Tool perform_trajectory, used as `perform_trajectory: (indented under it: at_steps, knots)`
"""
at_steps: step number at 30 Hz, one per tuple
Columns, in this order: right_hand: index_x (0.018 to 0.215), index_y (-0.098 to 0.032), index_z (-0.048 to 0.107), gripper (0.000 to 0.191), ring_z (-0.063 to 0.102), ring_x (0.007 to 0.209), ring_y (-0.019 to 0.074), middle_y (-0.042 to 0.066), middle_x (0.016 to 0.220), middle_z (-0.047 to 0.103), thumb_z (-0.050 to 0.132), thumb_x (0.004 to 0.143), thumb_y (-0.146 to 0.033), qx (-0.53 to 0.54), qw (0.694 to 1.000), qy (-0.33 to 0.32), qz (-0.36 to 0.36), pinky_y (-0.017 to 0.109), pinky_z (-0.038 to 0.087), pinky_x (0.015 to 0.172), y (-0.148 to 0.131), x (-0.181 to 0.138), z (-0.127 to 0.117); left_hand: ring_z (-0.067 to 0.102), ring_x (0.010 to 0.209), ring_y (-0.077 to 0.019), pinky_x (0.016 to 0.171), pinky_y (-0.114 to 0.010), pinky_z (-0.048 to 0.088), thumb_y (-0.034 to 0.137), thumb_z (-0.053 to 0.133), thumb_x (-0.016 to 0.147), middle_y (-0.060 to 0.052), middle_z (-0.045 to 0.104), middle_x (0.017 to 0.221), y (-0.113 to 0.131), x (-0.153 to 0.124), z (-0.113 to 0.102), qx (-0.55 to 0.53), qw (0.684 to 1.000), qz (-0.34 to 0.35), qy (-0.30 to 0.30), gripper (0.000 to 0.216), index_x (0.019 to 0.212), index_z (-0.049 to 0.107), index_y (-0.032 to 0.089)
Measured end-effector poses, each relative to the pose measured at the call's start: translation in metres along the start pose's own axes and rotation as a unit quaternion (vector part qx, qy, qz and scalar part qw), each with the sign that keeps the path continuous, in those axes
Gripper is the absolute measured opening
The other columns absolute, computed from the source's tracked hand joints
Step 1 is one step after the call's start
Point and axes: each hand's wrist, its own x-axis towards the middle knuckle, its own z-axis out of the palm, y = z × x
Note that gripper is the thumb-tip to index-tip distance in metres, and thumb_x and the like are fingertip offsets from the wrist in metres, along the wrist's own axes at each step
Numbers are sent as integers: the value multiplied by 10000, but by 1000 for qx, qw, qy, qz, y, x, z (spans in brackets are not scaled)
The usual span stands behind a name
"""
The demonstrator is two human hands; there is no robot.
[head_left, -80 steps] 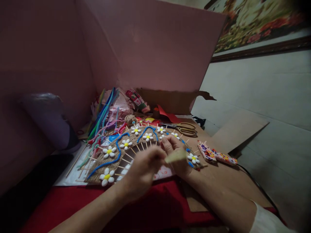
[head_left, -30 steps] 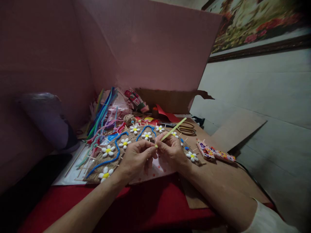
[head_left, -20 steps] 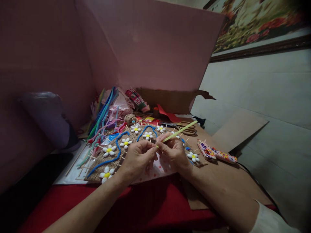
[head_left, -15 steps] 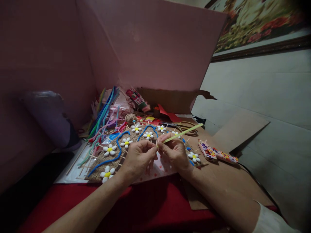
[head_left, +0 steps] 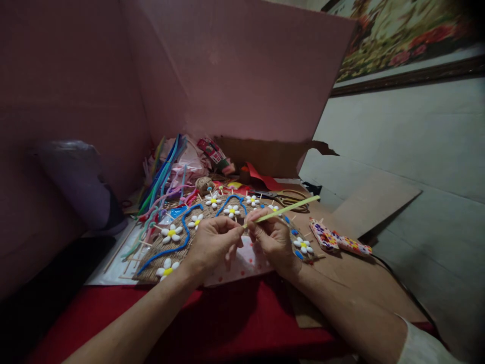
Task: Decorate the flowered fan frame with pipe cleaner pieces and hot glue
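Note:
A pale yellow-green strip (head_left: pixel 291 207) slants up to the right between my hands; I cannot tell whether it is paper or a pipe cleaner. My left hand (head_left: pixel 215 245) pinches its lower end between thumb and forefinger. Just beside it, my right hand (head_left: pixel 273 240) has thumb and fingers closed around the strip, whose long end sticks out past the knuckles. Beneath both hands lies a twine-wrapped arched panel (head_left: pixel 151 264) with short sticks along its edge. On it are white daisies (head_left: pixel 172 233) with yellow centres and a wavy blue pipe cleaner (head_left: pixel 185 230).
Pipe cleaners (head_left: pixel 161 174) and a twine ball (head_left: pixel 204 185) lie behind the panel. Scissors (head_left: pixel 291 198) rest at the back right, near flower-patterned wrapped pieces (head_left: pixel 341 241) on cardboard (head_left: pixel 364 283). A red cloth (head_left: pixel 227 323) covers the front; a pink board (head_left: pixel 235 76) stands behind.
My hands have drawn slightly apart, and a short bit of the strip now shows between the fingertips. Its free end has shifted a little to the right.

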Motion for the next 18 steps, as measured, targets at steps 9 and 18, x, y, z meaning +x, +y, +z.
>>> perform_trajectory:
  at_steps: [9, 18]
  knots:
    - [810, -211, 546, 71, 542, 777, 160, 21, 817, 543, 537, 839, -147, -137, 986, -34, -88, 307, 449, 682, -1, -2, -4, 384, 266, -54, 297, -164, 290, 324, 624, 703, 48, 490, 359, -2, 1, 0, 37, 999, 0, 31, 235, 560, 576, 144]
    - [845, -217, 536, 118, 546, 827, 178, 39, 855, 567, 489, 842, -109, -249, 956, -36, -154, 339, 447, 746, -5, -5, -3, 461, 387, -74, 370, -169, 337, 267, 578, 747, 17, 543, 469, -6, -7, 8, 173, 972, 112, 110, 174, 617, 617, 157]
